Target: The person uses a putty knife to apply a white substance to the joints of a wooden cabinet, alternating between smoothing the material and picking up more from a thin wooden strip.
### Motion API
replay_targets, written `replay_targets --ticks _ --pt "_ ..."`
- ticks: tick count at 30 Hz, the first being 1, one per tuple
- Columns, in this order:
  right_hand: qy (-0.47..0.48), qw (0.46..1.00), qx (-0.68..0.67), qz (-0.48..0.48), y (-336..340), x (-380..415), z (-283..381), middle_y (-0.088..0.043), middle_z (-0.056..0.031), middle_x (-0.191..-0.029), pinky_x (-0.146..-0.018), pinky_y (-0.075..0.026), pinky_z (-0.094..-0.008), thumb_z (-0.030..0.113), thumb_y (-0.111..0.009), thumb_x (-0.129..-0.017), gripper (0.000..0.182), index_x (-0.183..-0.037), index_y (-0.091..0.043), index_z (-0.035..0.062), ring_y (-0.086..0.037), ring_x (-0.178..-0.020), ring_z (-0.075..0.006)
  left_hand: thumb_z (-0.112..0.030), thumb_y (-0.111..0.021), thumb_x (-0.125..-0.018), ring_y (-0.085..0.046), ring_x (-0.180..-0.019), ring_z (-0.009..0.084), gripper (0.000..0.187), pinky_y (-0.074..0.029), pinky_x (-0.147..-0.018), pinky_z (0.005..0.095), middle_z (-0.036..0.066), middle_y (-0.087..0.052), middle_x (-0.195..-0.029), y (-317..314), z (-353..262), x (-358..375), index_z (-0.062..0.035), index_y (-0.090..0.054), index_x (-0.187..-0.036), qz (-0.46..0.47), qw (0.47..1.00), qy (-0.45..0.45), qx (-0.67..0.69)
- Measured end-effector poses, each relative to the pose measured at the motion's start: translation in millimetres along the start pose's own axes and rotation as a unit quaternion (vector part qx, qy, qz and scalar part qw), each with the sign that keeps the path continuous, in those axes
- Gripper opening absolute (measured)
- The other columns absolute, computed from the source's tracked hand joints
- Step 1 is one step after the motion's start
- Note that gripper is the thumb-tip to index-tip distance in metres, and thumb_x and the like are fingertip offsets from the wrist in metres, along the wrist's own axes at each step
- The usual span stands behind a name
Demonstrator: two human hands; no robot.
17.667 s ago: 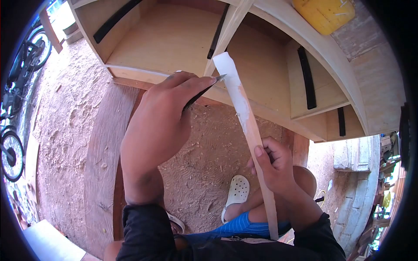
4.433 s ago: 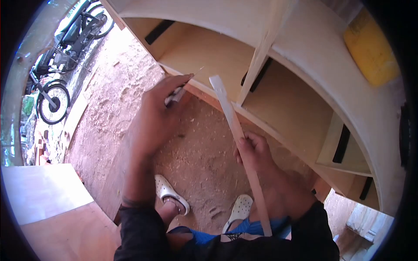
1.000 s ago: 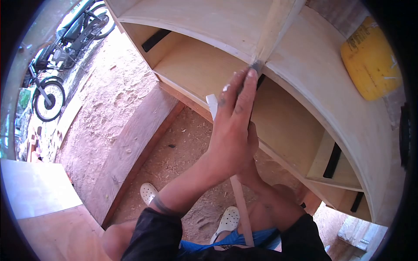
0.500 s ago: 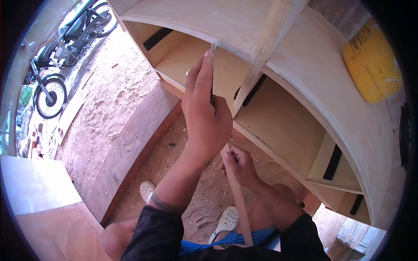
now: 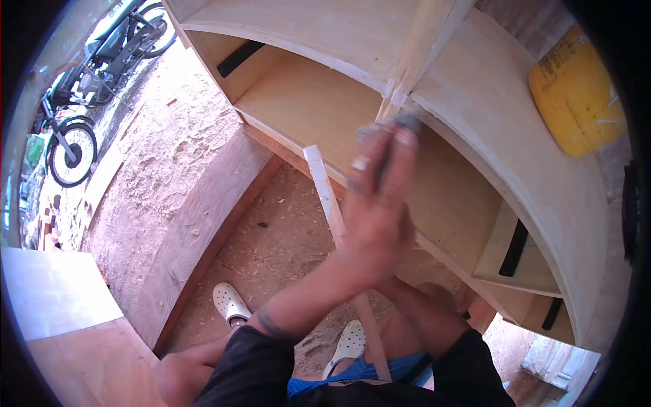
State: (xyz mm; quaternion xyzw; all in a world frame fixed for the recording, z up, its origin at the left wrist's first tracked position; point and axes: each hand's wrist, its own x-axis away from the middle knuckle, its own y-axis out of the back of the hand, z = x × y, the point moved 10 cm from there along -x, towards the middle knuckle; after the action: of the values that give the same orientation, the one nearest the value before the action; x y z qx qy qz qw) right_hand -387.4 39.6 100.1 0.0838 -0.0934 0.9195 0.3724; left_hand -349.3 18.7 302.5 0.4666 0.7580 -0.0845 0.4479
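My left hand [image 5: 380, 217], blurred by motion, is closed around a flat grey scraper-like tool [image 5: 407, 123], whose exact kind is smeared. It is raised in front of the cabinet's middle upright. Below it, my right hand [image 5: 388, 286] is mostly hidden behind the left, at a long thin wooden strip [image 5: 324, 193]. The strip leans up from my lap, its upper face smeared with white paste near the top end. In front stands a pale wooden cabinet [image 5: 451, 207] with open compartments and black drawer runners [image 5: 513, 247].
A yellow plastic container [image 5: 576, 95] is on the cabinet at the right. A wooden board [image 5: 203, 224] borders the dirt floor at the left. Pale panels [image 5: 61, 292] lie at lower left, and a motorcycle [image 5: 88, 88] is parked beyond. My feet wear white clogs [image 5: 230, 302].
My left hand has swung right and down with the tool, now covering most of my right hand. The strip's white-smeared top end now shows left of it.
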Motion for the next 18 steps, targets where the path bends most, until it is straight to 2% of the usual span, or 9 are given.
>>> replay_targets --ticks 3,5,6,7,9,10,12,14,18 --pt "-0.038 0.984 0.089 -0.153 15.5 9.4 2.5 -0.056 -0.0105 -0.102 -0.077 -0.046 -0.0246 0.018 -0.058 -0.088 0.031 -0.112 -0.049 0.0005 -0.055 -0.094 -0.0152 0.017 -0.04 -0.059 -0.049 -0.113 0.038 0.071 -0.039 -0.096 0.0397 0.023 -0.048 -0.124 28.1 29.5 -20.1 0.0028 -0.046 -0.128 -0.059 0.996 0.069 -0.018" --pt "0.058 0.959 0.154 -0.23 25.9 10.5 14.4 -0.06 -0.0084 -0.082 -0.065 -0.049 -0.0277 0.015 -0.058 -0.086 0.023 -0.102 -0.053 -0.0014 -0.061 -0.077 -0.016 0.015 -0.04 -0.061 -0.05 -0.113 0.038 0.068 -0.039 -0.096 0.0388 0.023 -0.048 -0.124 19.2 25.5 -23.2 0.0026 -0.047 -0.127 -0.037 0.998 0.055 -0.002" --pt "0.102 0.921 0.235 -0.295 32.4 13.9 19.8 -0.062 -0.0077 -0.075 -0.062 -0.051 -0.0289 0.014 -0.058 -0.086 0.021 -0.098 -0.054 -0.0021 -0.062 -0.071 -0.0167 0.015 -0.04 -0.061 -0.05 -0.113 0.0378 0.067 -0.039 -0.096 0.0387 0.023 -0.048 -0.124 9.4 13.8 -20.3 0.0025 -0.047 -0.127 -0.022 0.999 0.035 0.003" --pt "0.156 0.821 0.395 -0.382 30.8 13.6 19.9 -0.062 -0.0078 -0.076 -0.063 -0.051 -0.0296 0.014 -0.058 -0.086 0.021 -0.099 -0.054 -0.0024 -0.063 -0.073 -0.0177 0.014 -0.04 -0.062 -0.05 -0.112 0.0376 0.066 -0.039 -0.096 0.0387 0.023 -0.048 -0.123 3.4 3.8 -17.5 0.0025 -0.048 -0.127 -0.007 1.0 0.015 0.008" --pt "0.179 0.789 0.446 -0.383 28.5 13.1 26.0 -0.062 -0.008 -0.077 -0.065 -0.051 -0.0305 0.014 -0.058 -0.086 0.022 -0.1 -0.054 -0.0028 -0.063 -0.076 -0.0194 0.014 -0.041 -0.062 -0.05 -0.112 0.0387 0.066 -0.04 -0.095 0.0382 0.025 -0.048 -0.123 4.2 -2.2 -12.7 0.0019 -0.048 -0.126 0.009 1.0 0.003 0.016" --pt "0.15 0.876 0.344 -0.304 33.3 12.5 31.9 -0.062 -0.0081 -0.077 -0.066 -0.051 -0.0308 0.015 -0.058 -0.086 0.023 -0.1 -0.054 -0.0029 -0.063 -0.077 -0.02 0.014 -0.041 -0.061 -0.05 -0.112 0.0392 0.067 -0.04 -0.095 0.038 0.025 -0.048 -0.123 10.7 0.0 -12.4 0.0016 -0.048 -0.127 0.0 1.0 0.016 0.015" --pt "0.042 0.967 0.16 -0.195 31.7 5.2 9.1 -0.063 -0.0082 -0.08 -0.071 -0.05 -0.0315 0.016 -0.059 -0.085 0.026 -0.102 -0.055 -0.0034 -0.063 -0.082 -0.0215 0.015 -0.041 -0.061 -0.051 -0.11 0.04 0.067 -0.041 -0.095 0.0387 0.026 -0.047 -0.122 22.3 14.2 -14.4 0.0021 -0.048 -0.126 -0.041 0.997 0.043 0.04" --pt "-0.107 0.984 0.007 -0.144 22.7 5.4 -30.5 -0.064 -0.0083 -0.085 -0.077 -0.049 -0.0324 0.019 -0.061 -0.084 0.032 -0.105 -0.055 -0.0042 -0.061 -0.09 -0.0234 0.016 -0.041 -0.061 -0.052 -0.109 0.0393 0.066 -0.041 -0.094 0.0395 0.026 -0.048 -0.121 9.1 12.3 -18.1 0.0033 -0.048 -0.125 -0.025 0.999 0.038 -0.011" --pt "-0.083 0.986 -0.003 -0.142 25.6 3.8 -22.1 -0.063 -0.0074 -0.081 -0.072 -0.049 -0.0303 0.019 -0.06 -0.085 0.027 -0.099 -0.054 -0.0032 -0.061 -0.083 -0.0196 0.018 -0.04 -0.061 -0.053 -0.11 0.038 0.065 -0.042 -0.094 0.04 0.025 -0.051 -0.119 5.2 -6.0 -13.2 0.0043 -0.049 -0.124 0.019 1.0 -0.012 0.016"
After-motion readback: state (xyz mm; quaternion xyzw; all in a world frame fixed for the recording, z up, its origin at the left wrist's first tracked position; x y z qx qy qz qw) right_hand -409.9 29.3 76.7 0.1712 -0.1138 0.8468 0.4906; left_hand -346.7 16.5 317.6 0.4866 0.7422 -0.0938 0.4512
